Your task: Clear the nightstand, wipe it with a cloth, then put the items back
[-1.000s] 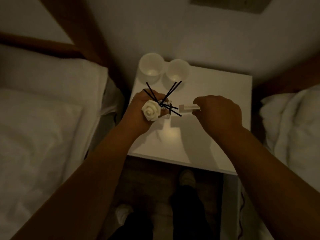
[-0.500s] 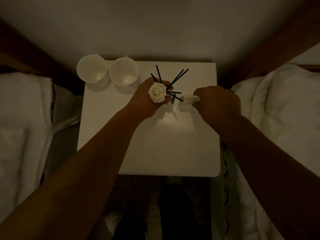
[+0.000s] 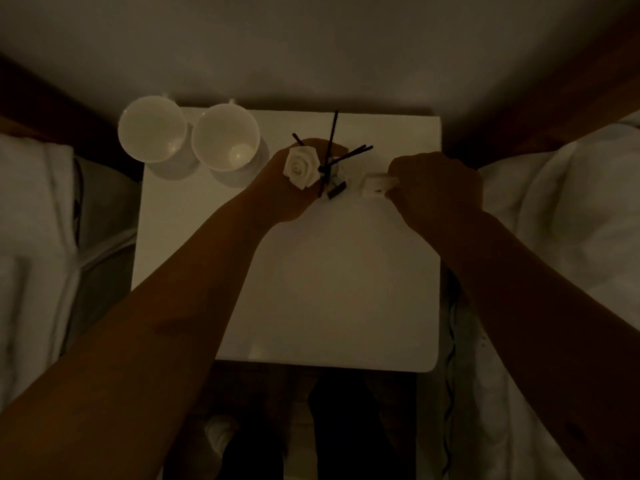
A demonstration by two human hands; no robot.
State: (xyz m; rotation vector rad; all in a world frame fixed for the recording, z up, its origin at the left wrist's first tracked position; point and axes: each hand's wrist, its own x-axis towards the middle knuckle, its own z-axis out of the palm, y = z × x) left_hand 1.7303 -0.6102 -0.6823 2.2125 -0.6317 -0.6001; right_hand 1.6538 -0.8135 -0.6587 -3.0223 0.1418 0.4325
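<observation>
The white nightstand (image 3: 329,289) fills the middle of the dim view. Over its back half my left hand (image 3: 284,195) grips a reed diffuser (image 3: 334,174): a small pale bottle with several black sticks and a white rose (image 3: 300,167) fanning out of it. Just to the right, my right hand (image 3: 436,188) is closed on a small white rectangular object (image 3: 375,186), held low over the tabletop. Whether either item touches the surface is unclear. Two white cups (image 3: 152,133) (image 3: 225,136) stand side by side at the back left corner.
White bedding lies on both sides, the left bed (image 3: 31,237) and the right bed (image 3: 571,209). A plain wall (image 3: 311,46) rises behind the nightstand. My feet on the floor (image 3: 221,434) show below its front edge. A dark cable (image 3: 450,341) hangs by the right edge.
The view has swung so the nightstand sits centred. Both hands, still holding the diffuser and the white object, have shifted toward the back right of the tabletop, away from the cups.
</observation>
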